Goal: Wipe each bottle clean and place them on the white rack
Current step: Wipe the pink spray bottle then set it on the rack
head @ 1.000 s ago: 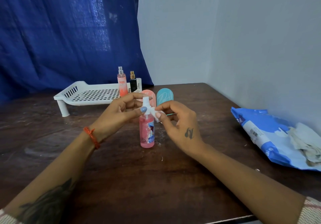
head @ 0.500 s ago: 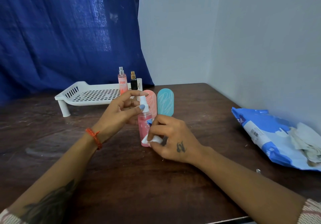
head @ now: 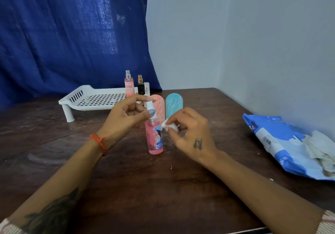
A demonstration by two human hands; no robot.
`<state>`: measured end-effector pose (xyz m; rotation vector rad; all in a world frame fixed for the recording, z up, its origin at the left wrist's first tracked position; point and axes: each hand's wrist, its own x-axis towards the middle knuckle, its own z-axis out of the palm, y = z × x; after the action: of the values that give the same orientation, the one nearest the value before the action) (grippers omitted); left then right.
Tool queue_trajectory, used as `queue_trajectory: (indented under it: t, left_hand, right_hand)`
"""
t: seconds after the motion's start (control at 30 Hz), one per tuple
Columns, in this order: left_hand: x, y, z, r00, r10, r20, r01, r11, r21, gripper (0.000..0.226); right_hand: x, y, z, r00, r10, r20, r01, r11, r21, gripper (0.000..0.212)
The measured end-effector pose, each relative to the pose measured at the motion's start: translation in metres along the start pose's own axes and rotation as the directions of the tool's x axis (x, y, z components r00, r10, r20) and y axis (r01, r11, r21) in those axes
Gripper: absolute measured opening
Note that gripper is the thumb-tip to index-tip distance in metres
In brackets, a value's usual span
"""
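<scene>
A pink spray bottle (head: 156, 139) stands upright mid-surface (head: 137, 183). The left hand (head: 125, 119) pinches its white top with curled fingers; the right hand (head: 190, 134) pinches a small white wipe (head: 169, 125) beside its shoulder. The white rack (head: 94, 99) sits far left.

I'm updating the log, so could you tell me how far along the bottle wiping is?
Done: two bottles stand on the white rack. In hand: left hand steadies the pink spray bottle; right hand pinches a wipe. Left: pink and teal containers on the table.
</scene>
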<state>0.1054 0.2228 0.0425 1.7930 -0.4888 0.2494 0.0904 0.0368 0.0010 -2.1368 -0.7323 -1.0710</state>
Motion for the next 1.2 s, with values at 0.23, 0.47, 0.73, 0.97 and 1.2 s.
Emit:
queue_trajectory:
  t: [0.23,0.47,0.73,0.97,1.2]
  left_hand:
    - [-0.001,0.002,0.002,0.999,0.023,0.024,-0.023,1.0,-0.007,0.031]
    - [-0.001,0.002,0.0,0.997,0.041,0.066,-0.041,0.999,-0.004,0.033]
    - [-0.001,0.002,0.0,0.993,0.046,0.111,-0.043,0.999,-0.034,0.032]
    - [-0.002,0.001,0.0,0.997,0.029,0.07,-0.031,0.999,0.027,0.028]
    - [-0.003,0.003,0.002,0.998,-0.006,0.059,0.003,0.998,0.056,0.035]
  right_hand:
    - [-0.001,-0.011,0.007,0.979,-0.202,-0.02,0.201,0.978,-0.058,0.017]
    - [0.005,-0.008,0.008,1.0,0.007,0.011,-0.008,0.994,0.108,0.009]
    - [0.009,-0.008,0.009,0.844,0.423,0.331,-0.525,0.78,0.341,0.01]
    - [0.004,-0.015,0.006,0.945,0.305,0.114,-0.326,0.886,0.329,0.008]
    - [-0.003,-0.012,0.009,0.986,0.037,0.165,-0.058,0.99,0.127,0.013]
